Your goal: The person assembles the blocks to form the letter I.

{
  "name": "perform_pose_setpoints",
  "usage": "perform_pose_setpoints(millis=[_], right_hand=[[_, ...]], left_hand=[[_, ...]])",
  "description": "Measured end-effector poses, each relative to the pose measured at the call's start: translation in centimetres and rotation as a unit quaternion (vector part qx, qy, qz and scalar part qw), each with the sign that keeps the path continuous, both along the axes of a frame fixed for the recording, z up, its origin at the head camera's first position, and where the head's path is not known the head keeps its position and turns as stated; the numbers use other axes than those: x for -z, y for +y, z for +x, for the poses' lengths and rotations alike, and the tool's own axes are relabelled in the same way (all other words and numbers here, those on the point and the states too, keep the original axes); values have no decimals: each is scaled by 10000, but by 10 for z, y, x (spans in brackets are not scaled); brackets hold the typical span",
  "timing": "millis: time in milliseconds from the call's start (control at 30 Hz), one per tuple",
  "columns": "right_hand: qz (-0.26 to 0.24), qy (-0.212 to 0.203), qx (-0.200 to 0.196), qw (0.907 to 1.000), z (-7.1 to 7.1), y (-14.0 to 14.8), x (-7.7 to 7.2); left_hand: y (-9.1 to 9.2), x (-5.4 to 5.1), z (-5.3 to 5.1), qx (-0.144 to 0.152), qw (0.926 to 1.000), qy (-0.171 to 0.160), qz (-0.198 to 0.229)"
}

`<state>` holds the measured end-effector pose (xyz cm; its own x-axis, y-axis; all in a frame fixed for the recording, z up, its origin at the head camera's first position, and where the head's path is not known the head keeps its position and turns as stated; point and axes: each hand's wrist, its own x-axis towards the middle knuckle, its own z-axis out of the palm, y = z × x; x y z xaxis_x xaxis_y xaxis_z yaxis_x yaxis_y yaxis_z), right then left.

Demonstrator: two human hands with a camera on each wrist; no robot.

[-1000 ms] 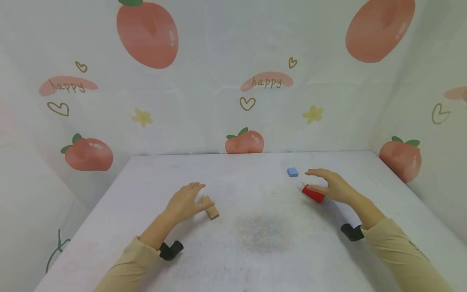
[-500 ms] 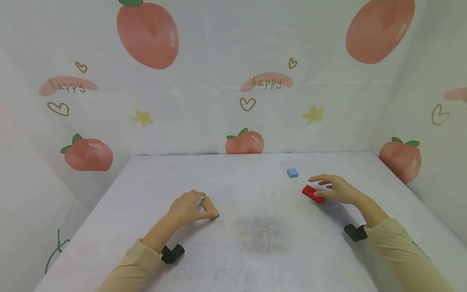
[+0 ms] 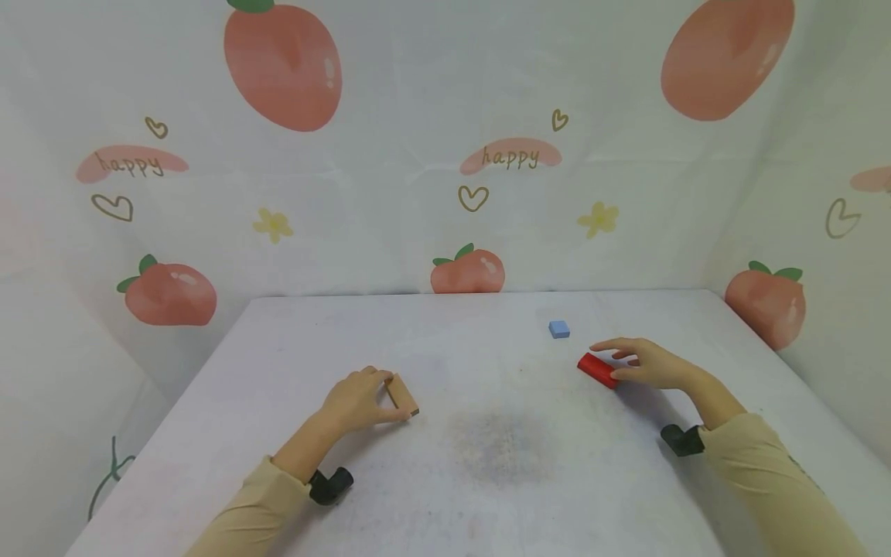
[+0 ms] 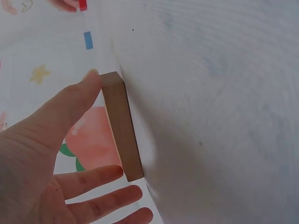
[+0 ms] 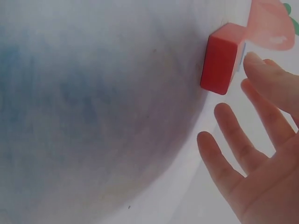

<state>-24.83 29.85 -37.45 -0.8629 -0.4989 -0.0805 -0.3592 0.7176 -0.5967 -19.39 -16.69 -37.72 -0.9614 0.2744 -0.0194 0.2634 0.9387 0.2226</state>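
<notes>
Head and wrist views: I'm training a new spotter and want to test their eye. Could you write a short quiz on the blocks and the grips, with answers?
1. True or false: in the head view, the right grip is nearer to the red block than to the blue block.
2. Which block is farthest back in the head view?
A) red block
B) wooden block
C) blue block
3. Fill in: the left grip has its thumb and index finger at opposite ____ of the wooden block.

Key:
1. True
2. C
3. ends
</notes>
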Motion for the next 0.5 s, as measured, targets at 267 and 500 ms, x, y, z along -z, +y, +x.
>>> perform_pose_setpoints(millis=[267, 500], right_hand=[[248, -85, -125, 9996, 1, 2, -2], [254, -103, -190, 9994, 1, 1, -1]], left_hand=[[0, 0, 0, 26, 10000, -6, -14], [1, 2, -1, 13, 10000, -1, 4]])
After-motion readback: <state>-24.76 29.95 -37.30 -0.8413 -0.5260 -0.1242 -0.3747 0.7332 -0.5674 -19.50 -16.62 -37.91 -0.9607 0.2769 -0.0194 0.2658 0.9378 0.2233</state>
